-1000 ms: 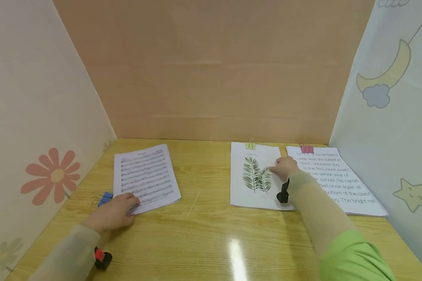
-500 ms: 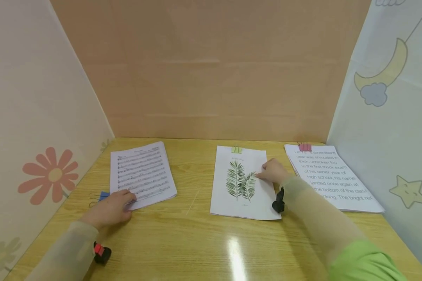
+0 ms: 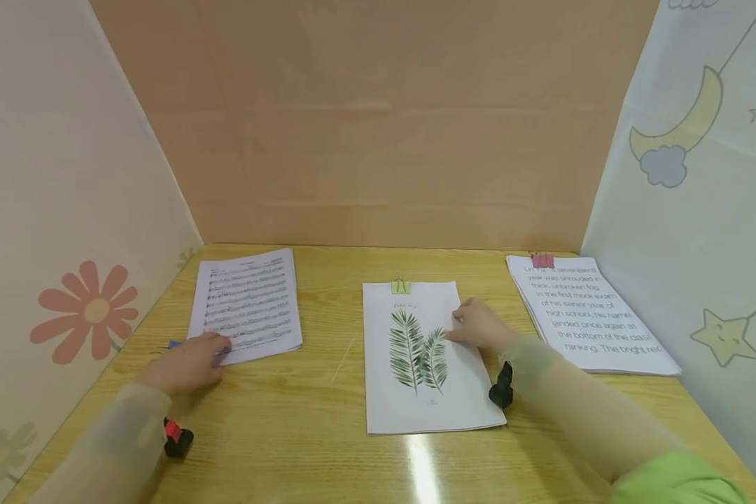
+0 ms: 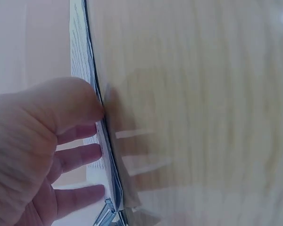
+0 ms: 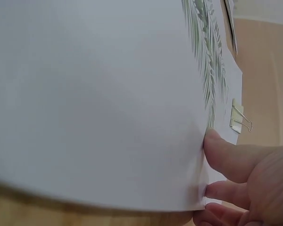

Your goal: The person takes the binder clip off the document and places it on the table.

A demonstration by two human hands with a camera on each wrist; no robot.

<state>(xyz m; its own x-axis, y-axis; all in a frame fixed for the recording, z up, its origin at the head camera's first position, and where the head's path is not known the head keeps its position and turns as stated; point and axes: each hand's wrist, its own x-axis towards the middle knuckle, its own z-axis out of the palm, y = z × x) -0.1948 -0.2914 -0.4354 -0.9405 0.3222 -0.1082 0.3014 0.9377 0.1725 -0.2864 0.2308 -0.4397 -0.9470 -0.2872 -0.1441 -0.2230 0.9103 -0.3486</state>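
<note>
My right hand (image 3: 477,327) pinches the right edge of a clipped paper stack with a green leaf print (image 3: 409,364). In the right wrist view, the thumb lies on the top sheet and other fingers sit at its edge, below the thumb. A yellow-green binder clip (image 5: 237,116) holds its top edge. My left hand (image 3: 189,362) is at the lower left corner of a sheet-music stack (image 3: 252,304). Its fairly straight fingers and its thumb touch the stack's edge in the left wrist view, near a binder clip (image 4: 105,214). In the head view, a bit of blue clip shows behind that hand.
A third stack, of large printed text (image 3: 586,315), lies at the right with a pink binder clip (image 3: 542,260) on top. All rest on the wooden table (image 3: 277,434), between decorated side walls and a brown back wall (image 3: 384,126). Each wrist wears a small black device.
My right hand has drawn the leaf-print stack left and toward me, away from the text stack. The sheet music has shifted and turned slightly under my left hand, which now covers most of the blue clip.
</note>
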